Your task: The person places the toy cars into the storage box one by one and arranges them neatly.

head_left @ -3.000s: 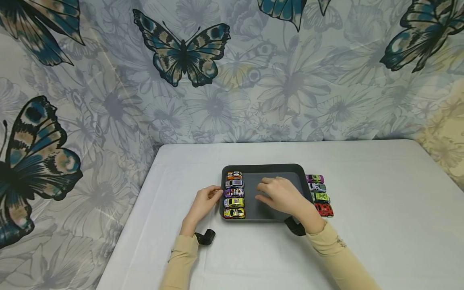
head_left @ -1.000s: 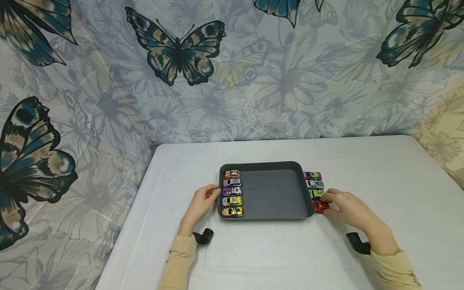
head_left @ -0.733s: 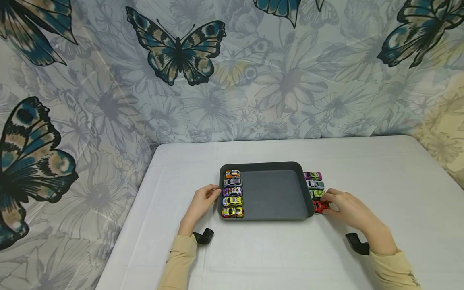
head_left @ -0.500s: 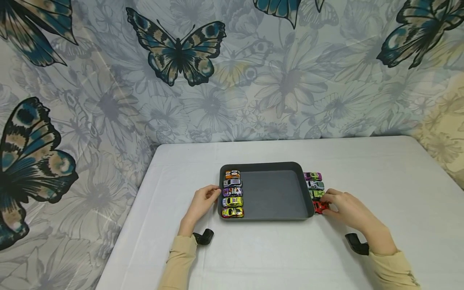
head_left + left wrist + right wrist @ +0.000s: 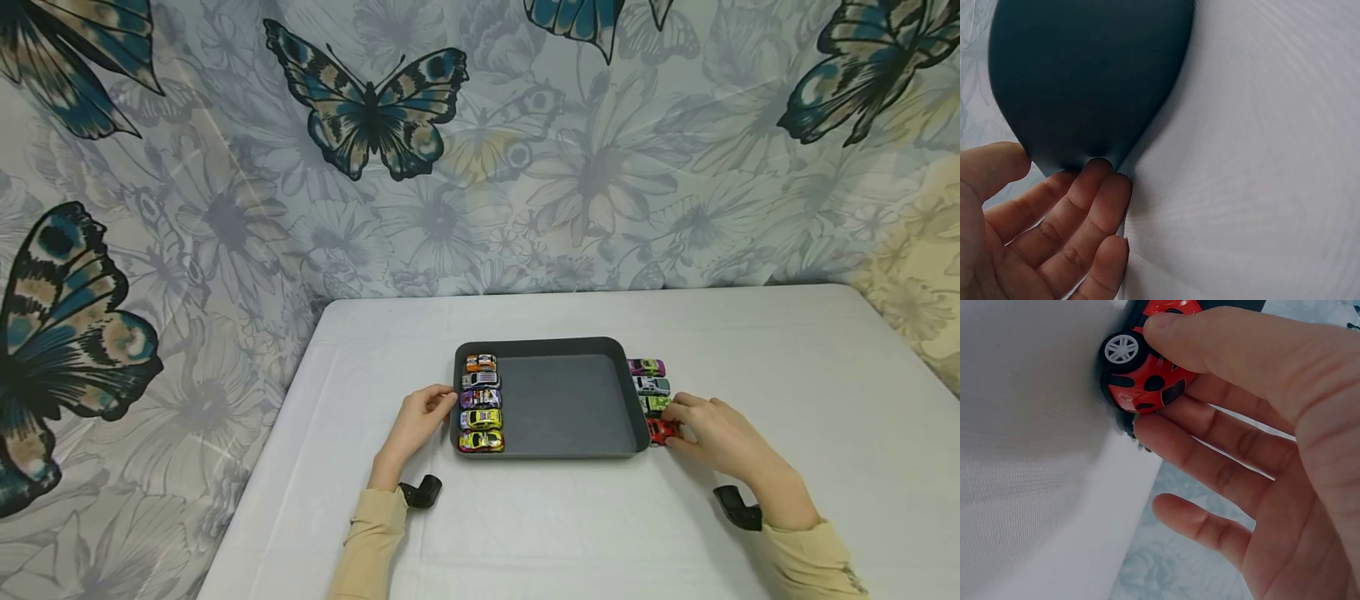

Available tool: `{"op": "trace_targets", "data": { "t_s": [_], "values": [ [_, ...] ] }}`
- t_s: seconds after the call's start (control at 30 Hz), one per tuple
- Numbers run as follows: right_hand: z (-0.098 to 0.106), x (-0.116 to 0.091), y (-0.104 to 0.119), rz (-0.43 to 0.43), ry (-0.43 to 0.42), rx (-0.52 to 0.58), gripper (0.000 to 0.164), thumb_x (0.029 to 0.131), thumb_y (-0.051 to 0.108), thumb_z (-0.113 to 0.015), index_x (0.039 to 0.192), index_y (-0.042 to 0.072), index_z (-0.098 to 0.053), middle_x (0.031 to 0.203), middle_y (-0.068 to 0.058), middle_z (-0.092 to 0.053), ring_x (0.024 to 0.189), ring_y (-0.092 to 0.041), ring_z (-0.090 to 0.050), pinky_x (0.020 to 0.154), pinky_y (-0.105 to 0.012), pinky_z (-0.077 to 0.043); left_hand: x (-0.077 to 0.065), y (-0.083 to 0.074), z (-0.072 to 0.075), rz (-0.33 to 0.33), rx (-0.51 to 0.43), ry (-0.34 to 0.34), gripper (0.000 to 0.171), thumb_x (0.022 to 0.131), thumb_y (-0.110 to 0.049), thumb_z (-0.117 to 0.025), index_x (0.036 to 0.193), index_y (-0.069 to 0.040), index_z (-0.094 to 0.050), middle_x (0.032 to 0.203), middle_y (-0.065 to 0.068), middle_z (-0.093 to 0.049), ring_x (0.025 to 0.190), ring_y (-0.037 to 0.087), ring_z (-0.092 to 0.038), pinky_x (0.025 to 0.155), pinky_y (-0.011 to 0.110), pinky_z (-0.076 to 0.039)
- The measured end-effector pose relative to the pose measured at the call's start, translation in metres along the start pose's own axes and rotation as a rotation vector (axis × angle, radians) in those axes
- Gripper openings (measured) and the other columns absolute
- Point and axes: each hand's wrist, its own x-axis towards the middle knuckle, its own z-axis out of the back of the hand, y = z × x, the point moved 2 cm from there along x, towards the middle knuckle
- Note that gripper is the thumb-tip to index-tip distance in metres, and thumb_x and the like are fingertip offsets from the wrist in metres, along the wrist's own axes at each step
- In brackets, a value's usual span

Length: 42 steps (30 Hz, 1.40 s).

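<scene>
**Red toy car pinched by the tray corner**

So the little red car [image 5: 660, 431] is on the white table [image 5: 525, 533], just beside the near right corner of a dark grey tray [image 5: 558, 404]. The right hand [image 5: 723, 437] has it pinched: the right wrist view shows the thumb on one side and fingertips on the other, with the pinky sticking out loose.

Past the red one, three more cars run up the tray's right side in a column: a lime green car [image 5: 655, 405], then a silver car [image 5: 652, 386], then a purple-and-green car [image 5: 647, 367] at the far end.

Inside the tray, five cars sit along the left wall. Far to near: orange car [image 5: 481, 363], silver-blue car [image 5: 481, 380], purple car [image 5: 481, 399], then two mostly yellow cars [image 5: 481, 419].

Over on the left, the left hand [image 5: 415, 425] grips the tray's edge lightly between thumb and fingertips. Both wrists wear a black camera [image 5: 422, 492], tan sleeves [image 5: 367, 542] behind them. Backdrop's a floral curtain [image 5: 600, 208] with big blue butterflies [image 5: 371, 112].
</scene>
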Motion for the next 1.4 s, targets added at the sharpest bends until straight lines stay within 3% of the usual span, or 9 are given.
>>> {"op": "trace_targets", "data": {
  "t_s": [0.43, 0.7, 1.0, 1.4],
  "values": [
    [0.01, -0.004, 0.0, -0.042, 0.023, -0.023, 0.023, 0.066, 0.012, -0.081, 0.084, 0.008, -0.067, 0.081, 0.003, -0.057, 0.065, -0.012, -0.054, 0.062, -0.039, -0.045, 0.0, 0.001, 0.0, 0.001, -0.002, -0.002, 0.031, 0.094, -0.022, -0.057, 0.112, 0.002, -0.062, 0.085, 0.007, -0.067, 0.069, 0.014, -0.062, 0.063, 0.028, -0.048],
    [0.027, -0.002, -0.002, 0.002, -0.054, -0.074, 0.023, 0.062, 0.011, -0.082, 0.08, 0.01, -0.067, 0.077, 0.004, -0.056, 0.061, -0.011, -0.053, 0.057, -0.037, -0.043, 0.001, 0.001, 0.0, 0.02, 0.006, 0.006, 0.031, 0.094, -0.023, -0.056, 0.114, 0.0, -0.062, 0.086, 0.006, -0.067, 0.069, 0.013, -0.061, 0.064, 0.029, -0.048],
    [0.047, 0.016, 0.002, 0.054, -0.11, -0.107, 0.024, 0.061, 0.011, -0.083, 0.079, 0.01, -0.066, 0.076, 0.005, -0.055, 0.058, -0.006, -0.046, 0.054, -0.032, -0.039, 0.0, 0.0, 0.001, 0.031, 0.012, 0.01, 0.032, 0.094, -0.023, -0.056, 0.115, -0.001, -0.061, 0.087, 0.006, -0.067, 0.07, 0.012, -0.062, 0.066, 0.029, -0.048],
    [0.049, 0.051, 0.013, 0.068, -0.058, -0.063, 0.023, 0.068, 0.012, -0.08, 0.086, 0.007, -0.068, 0.08, 0.001, -0.057, 0.06, -0.008, -0.049, 0.06, -0.035, -0.041, 0.001, 0.0, 0.001, 0.024, 0.016, 0.01, 0.032, 0.094, -0.024, -0.056, 0.115, 0.0, -0.061, 0.087, 0.006, -0.067, 0.071, 0.013, -0.062, 0.065, 0.029, -0.049]
  ]
}}
